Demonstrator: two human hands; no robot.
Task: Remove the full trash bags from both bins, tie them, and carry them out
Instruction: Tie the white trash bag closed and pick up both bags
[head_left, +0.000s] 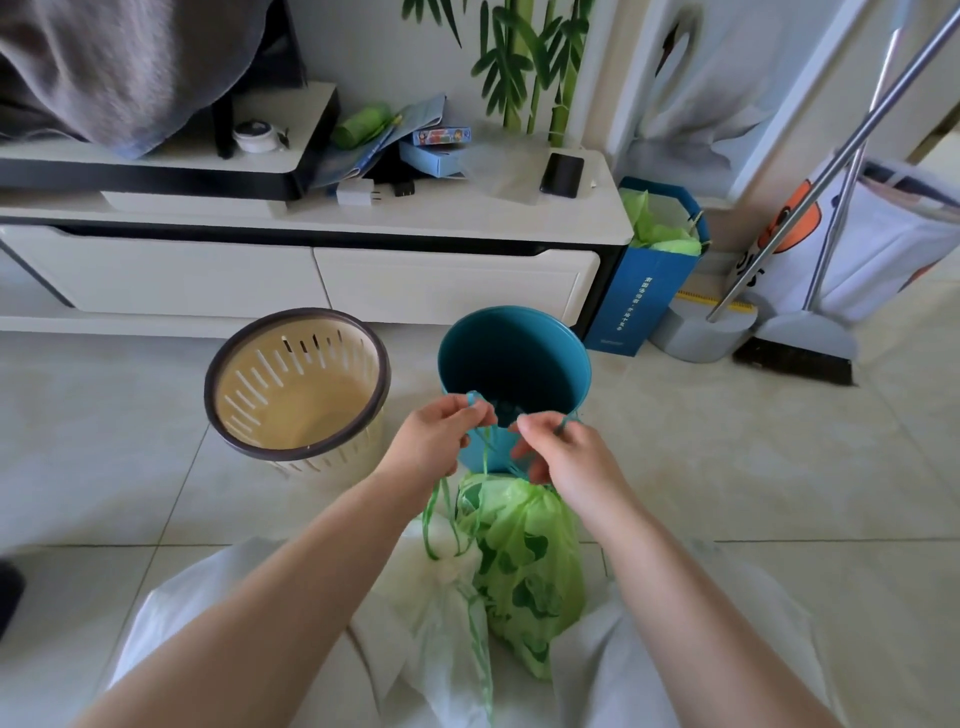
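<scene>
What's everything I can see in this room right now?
Slotted bin: one, beige, dark rim, floor left, no bag in it.
Round bin: one, teal, floor centre, no bag in it.
Green bag: one, green, floor by the knees.
White bag: one, white, left of green bag.
Drawstring: green, held between both hands.
Phone: one, black, on cabinet.
Broom: one, grey, right wall.
Left hand, right hand: pinching the drawstring.

teal bin (514, 364), beige bin (296, 384), green leaf-patterned bag (524, 561), white bag (431, 623)
</scene>
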